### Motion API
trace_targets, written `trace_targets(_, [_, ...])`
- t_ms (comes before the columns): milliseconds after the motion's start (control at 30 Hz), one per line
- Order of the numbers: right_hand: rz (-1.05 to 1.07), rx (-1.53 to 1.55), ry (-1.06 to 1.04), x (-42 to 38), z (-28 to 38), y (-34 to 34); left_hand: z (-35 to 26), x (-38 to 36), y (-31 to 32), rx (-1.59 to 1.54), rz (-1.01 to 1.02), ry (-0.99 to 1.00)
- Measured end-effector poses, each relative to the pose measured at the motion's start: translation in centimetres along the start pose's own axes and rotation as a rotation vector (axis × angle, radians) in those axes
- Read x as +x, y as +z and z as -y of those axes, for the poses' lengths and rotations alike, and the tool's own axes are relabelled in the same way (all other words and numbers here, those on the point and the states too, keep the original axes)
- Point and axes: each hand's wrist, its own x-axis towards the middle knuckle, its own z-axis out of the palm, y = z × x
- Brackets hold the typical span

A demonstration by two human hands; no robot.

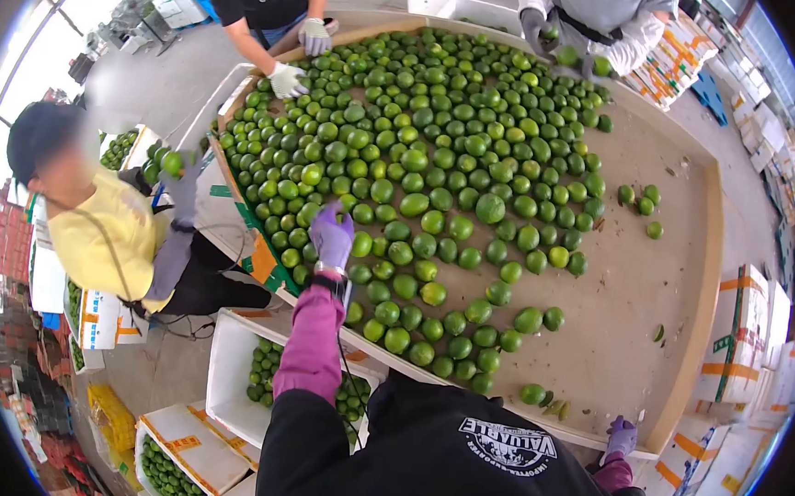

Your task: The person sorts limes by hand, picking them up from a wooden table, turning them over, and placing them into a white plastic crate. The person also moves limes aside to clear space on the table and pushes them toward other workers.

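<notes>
Left hand: purple-gloved left hand (332, 234), arm in a magenta sleeve, reaches out over the near-left part of the pile; fingers spread and loose, grasping nothing, tips just above the fruit.
Right hand: purple-gloved right hand (622, 437) rests on the near rim of the table, well apart from the pile; fingers curl on the edge, no fruit in them.
Limes: round glossy green limes (441, 159) cover most of the wide tan sorting table with a raised wooden rim (703, 297); a few strays lie toward the right side.
Handling (judgement): each lime looks small, light, firm, w/ smooth skin that may be a bit slick under gloves; they'll roll if nudged. Best taken from above, fingertips around the widest part.
Bins: white box of limes (237, 366) sits below the near-left edge, under the left arm.
Others: a person in a yellow top (108, 228) holds up a lime at left; two more people work the far side w/ gloved hands.
</notes>
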Motion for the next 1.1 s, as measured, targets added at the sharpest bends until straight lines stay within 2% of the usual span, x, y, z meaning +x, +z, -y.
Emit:
trace_targets(67, [0.022,0.014,-0.038,0.5,0.6,0.1,2.0,1.9,2.8,0.223,0.033,0.077])
trace_targets(133, [-0.006,0.001,-0.022,0.7,0.6,0.1,3.5,2.5,5.8,0.397,0.250,-0.078])
trace_targets(200, [0.014,-0.023,0.029,0.4,1.0,-0.1,2.4,4.4,5.9,0.536,0.466,-0.169])
trace_targets(267, [0.002,-0.036,0.022,0.2,0.9,-0.5,3.8,4.8,7.0,0.550,0.397,-0.151])
trace_targets(333, [0.005,-0.047,-0.020,0.2,1.1,-0.2,5.7,5.7,6.4,0.420,0.456,0.009])
trace_targets(400, [0.023,-0.024,0.006,1.2,0.0,0.3,7.4,5.4,6.0,0.128,0.308,0.104])
trace_targets(433, [0.027,-0.003,0.037,1.5,-0.4,0.8,7.2,5.2,5.4,-0.272,0.333,-0.089])
trace_targets(467, [0.046,-0.004,0.038,1.2,-0.1,0.9,7.7,5.2,5.5,-0.318,0.132,-0.010])
trace_targets(533, [0.030,-0.049,0.008,0.7,0.5,0.2,7.8,4.0,4.5,-0.832,0.095,-0.335])
trace_targets(667, [0.052,-0.067,0.037,1.4,0.4,0.2,7.3,2.2,3.7,-0.889,0.136,-0.345])
trace_targets(733, [0.050,-0.033,0.014,1.5,0.1,0.7,6.9,1.8,4.0,-0.579,0.331,-0.319])
trace_targets(767, [0.045,0.002,-0.004,1.5,0.1,0.8,6.7,1.8,4.3,-0.410,0.312,-0.187])
trace_targets(800, [0.039,0.007,-0.004,1.5,0.2,0.7,6.6,2.0,4.7,-0.416,0.310,-0.183])
trace_targets(867, [0.056,-0.025,0.051,1.5,0.1,0.4,5.9,2.2,5.8,-0.160,0.412,-0.217])
trace_targets(900, [0.051,-0.023,0.053,1.4,0.2,0.3,5.8,2.0,6.8,-0.042,0.365,-0.231])
trace_targets(1000, [0.060,0.022,0.030,1.0,0.3,0.3,2.3,3.1,6.1,0.129,0.424,-0.262])
trace_targets(1033, [0.042,0.000,0.033,0.7,0.5,0.2,2.6,3.1,6.1,-0.015,0.392,-0.193])
trace_targets(1067, [0.023,-0.019,0.036,0.8,0.7,0.2,1.7,2.9,5.4,-0.018,0.387,-0.185])
trace_targets(1100, [0.019,-0.007,0.036,0.9,1.0,0.3,0.8,2.6,4.7,-0.505,0.411,-0.261])
